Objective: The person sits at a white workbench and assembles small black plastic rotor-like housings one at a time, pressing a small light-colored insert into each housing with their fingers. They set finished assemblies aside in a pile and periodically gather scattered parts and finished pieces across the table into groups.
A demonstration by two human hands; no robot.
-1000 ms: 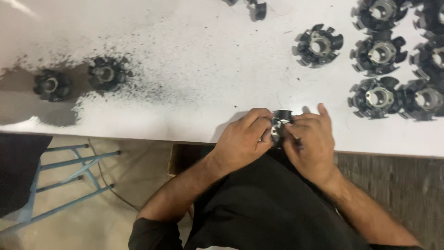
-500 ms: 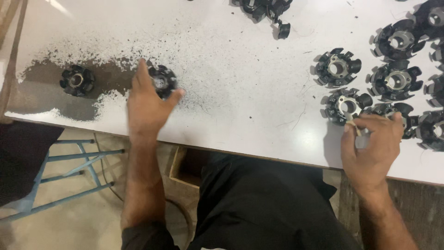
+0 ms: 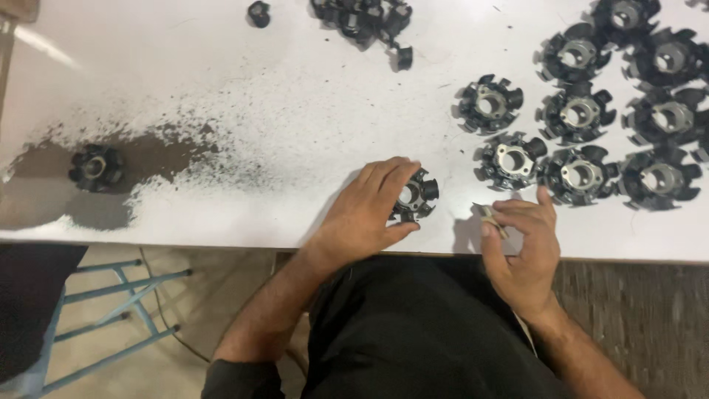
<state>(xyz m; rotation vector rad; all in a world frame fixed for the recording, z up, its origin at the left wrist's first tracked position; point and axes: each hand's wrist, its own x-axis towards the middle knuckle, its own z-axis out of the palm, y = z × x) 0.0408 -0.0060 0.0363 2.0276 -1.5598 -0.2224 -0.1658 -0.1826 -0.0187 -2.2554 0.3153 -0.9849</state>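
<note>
- White worktable (image 3: pixel 244 96) seen from above, its near edge running right across the view, with a big smear of dark grit over its left part.
- Left hand (image 3: pixel 365 210) is wrapped over a black toothed stator core (image 3: pixel 415 198), fingers curled over the top and thumb tucked under the near side, so it's properly gripped and sitting on the table close to the edge.
- Right hand (image 3: pixel 523 244) sits just to the right of that core, not touching it. It's pinching a small pale insert (image 3: pixel 490 219) between thumb and fingertips, the rest of the fingers loosely bent. Can't really tell what the little piece is, too small.
- Just beyond the right hand's fingertips there's a row of finished cores (image 3: pixel 583 171), same black toothed rings with shiny metal centres, packed side by side, more rows behind them going up toward the far right corner.
- Far from the left hand, way off to its left, one lone core (image 3: pixel 96 166) sits right in the dark grit patch (image 3: pixel 162 159).
- Well beyond both hands at the far edge, a heap of small black parts (image 3: pixel 362 18), with one stray bit (image 3: pixel 258 13) off to its left.
- Below the table on the left, a blue metal stool frame (image 3: pixel 96 318) on the floor.
</note>
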